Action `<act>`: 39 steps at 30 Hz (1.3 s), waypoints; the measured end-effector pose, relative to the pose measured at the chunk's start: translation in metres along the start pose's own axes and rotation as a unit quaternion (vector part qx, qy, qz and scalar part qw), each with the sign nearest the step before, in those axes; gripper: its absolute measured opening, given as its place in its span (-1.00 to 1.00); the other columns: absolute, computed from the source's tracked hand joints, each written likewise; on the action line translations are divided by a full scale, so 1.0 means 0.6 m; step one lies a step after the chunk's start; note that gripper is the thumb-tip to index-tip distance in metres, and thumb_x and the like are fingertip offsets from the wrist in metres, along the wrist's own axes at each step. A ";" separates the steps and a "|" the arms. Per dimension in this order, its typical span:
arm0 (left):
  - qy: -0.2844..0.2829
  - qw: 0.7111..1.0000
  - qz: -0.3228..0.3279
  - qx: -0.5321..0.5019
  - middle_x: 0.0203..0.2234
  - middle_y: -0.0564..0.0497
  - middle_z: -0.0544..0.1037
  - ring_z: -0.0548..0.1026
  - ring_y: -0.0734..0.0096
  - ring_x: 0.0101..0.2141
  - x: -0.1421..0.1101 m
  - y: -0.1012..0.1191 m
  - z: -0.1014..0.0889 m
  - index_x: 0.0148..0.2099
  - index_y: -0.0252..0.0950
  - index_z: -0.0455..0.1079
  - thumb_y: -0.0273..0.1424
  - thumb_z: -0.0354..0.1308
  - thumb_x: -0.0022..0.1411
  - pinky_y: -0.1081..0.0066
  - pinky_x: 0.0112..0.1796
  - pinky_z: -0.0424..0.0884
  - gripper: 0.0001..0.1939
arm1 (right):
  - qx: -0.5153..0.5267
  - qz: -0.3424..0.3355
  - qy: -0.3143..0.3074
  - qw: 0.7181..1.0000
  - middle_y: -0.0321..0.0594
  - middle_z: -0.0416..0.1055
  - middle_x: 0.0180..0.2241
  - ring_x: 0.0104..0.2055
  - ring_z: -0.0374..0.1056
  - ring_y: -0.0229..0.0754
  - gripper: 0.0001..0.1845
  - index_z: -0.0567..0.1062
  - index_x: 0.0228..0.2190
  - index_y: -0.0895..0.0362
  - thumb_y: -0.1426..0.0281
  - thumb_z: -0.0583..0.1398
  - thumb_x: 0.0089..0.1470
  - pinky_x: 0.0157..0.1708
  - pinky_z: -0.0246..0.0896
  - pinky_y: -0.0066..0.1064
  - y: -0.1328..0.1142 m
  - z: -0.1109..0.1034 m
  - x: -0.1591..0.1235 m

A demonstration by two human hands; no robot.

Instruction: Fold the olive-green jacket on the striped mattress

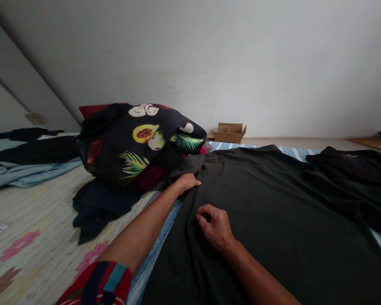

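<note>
A dark green shirt [273, 203] lies spread flat over a blue striped cloth [152, 258]. My left hand [187, 182] reaches out to the shirt's left edge near the collar, fingers closed on the fabric. Nearer to me, my right hand [216, 228] rests on the shirt with its fingers curled, pinching the cloth.
A heap of clothes topped by a black fruit-print garment [139, 144] sits just left of the shirt. More dark garments [352, 169] lie at the right, grey and black clothes [25, 161] at the far left. A small cardboard box [229, 132] stands by the wall. A floral mat [34, 228] covers the floor.
</note>
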State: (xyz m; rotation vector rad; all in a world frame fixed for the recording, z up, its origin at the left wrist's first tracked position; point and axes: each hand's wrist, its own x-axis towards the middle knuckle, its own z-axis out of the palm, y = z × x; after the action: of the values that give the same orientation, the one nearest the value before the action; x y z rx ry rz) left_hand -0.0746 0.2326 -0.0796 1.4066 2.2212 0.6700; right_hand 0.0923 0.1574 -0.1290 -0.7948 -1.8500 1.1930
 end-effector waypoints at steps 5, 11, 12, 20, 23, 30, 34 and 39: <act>-0.001 1.000 0.001 0.013 -0.28 -0.10 0.52 0.46 0.25 -0.22 -0.071 -0.027 0.005 -0.10 -0.41 0.38 -0.52 0.22 -0.10 0.47 -0.32 0.30 -0.57 | -0.162 -0.037 0.086 0.982 -0.17 0.43 -0.36 -0.27 0.29 -0.16 -0.82 0.46 -0.40 0.12 0.48 0.06 -0.01 -0.23 0.13 -0.37 0.009 -0.029 0.011; 0.005 1.000 -0.022 -0.019 -0.52 0.01 0.45 0.46 0.26 -0.34 -0.164 -0.070 -0.004 -0.50 -0.30 0.28 -0.43 0.14 -0.09 0.43 -0.37 0.27 -0.92 | -0.371 0.014 -0.017 0.928 -0.06 0.36 -0.10 -0.02 0.20 -0.06 -0.70 0.42 -0.15 0.16 0.38 0.06 0.07 -0.03 0.02 -0.25 0.005 -0.048 0.017; -0.004 0.999 -0.024 -0.037 -0.55 0.04 0.42 0.45 0.31 -0.39 -0.175 -0.075 -0.007 -0.51 -0.29 0.25 -0.41 0.11 -0.07 0.45 -0.41 0.27 -0.92 | -0.382 0.016 -0.031 0.924 -0.05 0.35 -0.08 0.01 0.17 -0.05 -0.69 0.41 -0.14 0.17 0.36 0.06 0.08 -0.01 0.00 -0.24 0.003 -0.049 0.017; -0.091 0.981 -0.044 -0.163 -0.68 0.19 0.27 0.31 0.50 -0.62 -0.241 -0.082 -0.036 -0.50 -0.26 0.13 -0.25 0.16 -0.14 0.51 -0.57 0.18 -0.73 | -0.406 0.000 -0.099 0.909 -0.04 0.31 -0.04 0.03 0.17 -0.05 -0.63 0.37 -0.08 0.16 0.25 0.09 0.09 0.01 -0.02 -0.24 -0.045 -0.083 -0.031; -0.104 0.972 -0.040 -0.207 -0.64 0.21 0.28 0.32 0.50 -0.57 -0.269 -0.085 -0.042 -0.44 -0.27 0.16 -0.32 0.21 -0.22 0.51 -0.53 0.20 -0.70 | -0.391 -0.062 -0.128 0.909 -0.09 0.35 -0.14 -0.09 0.23 -0.12 -0.72 0.40 -0.16 0.15 0.30 0.07 0.13 -0.08 0.05 -0.33 -0.085 -0.099 -0.095; -0.039 0.987 -0.063 -0.143 -0.66 0.24 0.21 0.27 0.54 -0.57 -0.289 -0.089 -0.037 -0.43 -0.28 0.19 -0.47 0.15 -0.26 0.55 -0.55 0.13 -0.75 | -0.404 -0.176 -0.238 0.866 -0.20 0.37 -0.37 -0.33 0.24 -0.15 -0.93 0.41 -0.38 0.14 0.40 0.17 0.02 -0.34 0.10 -0.34 -0.145 -0.058 -0.251; -0.077 0.988 -0.079 -0.106 -0.76 0.25 0.10 0.17 0.58 -0.67 -0.291 -0.095 -0.043 -0.59 -0.26 0.11 -0.46 0.18 -0.28 0.55 -0.64 -0.01 -0.75 | -0.488 -0.145 -0.285 0.812 -0.06 0.39 -0.38 -0.32 0.28 -0.06 -0.88 0.46 -0.38 0.22 0.51 0.13 0.00 -0.40 0.15 -0.27 -0.150 -0.017 -0.273; -0.107 0.985 -0.083 -0.108 -0.77 0.24 0.08 0.14 0.58 -0.72 -0.303 -0.105 -0.049 -0.59 -0.22 0.02 -0.41 0.15 -0.22 0.54 -0.68 0.01 -0.72 | -0.496 -0.093 -0.305 0.807 0.02 0.42 -0.33 -0.30 0.33 -0.02 -0.82 0.48 -0.35 0.25 0.56 0.11 -0.05 -0.42 0.17 -0.28 -0.163 -0.014 -0.263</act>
State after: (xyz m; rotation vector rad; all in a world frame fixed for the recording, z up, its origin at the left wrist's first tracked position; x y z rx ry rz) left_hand -0.0642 0.0383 -0.0766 1.1168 2.0041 0.6467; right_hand 0.1696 -0.0038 -0.0796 -0.7472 -3.0807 0.2446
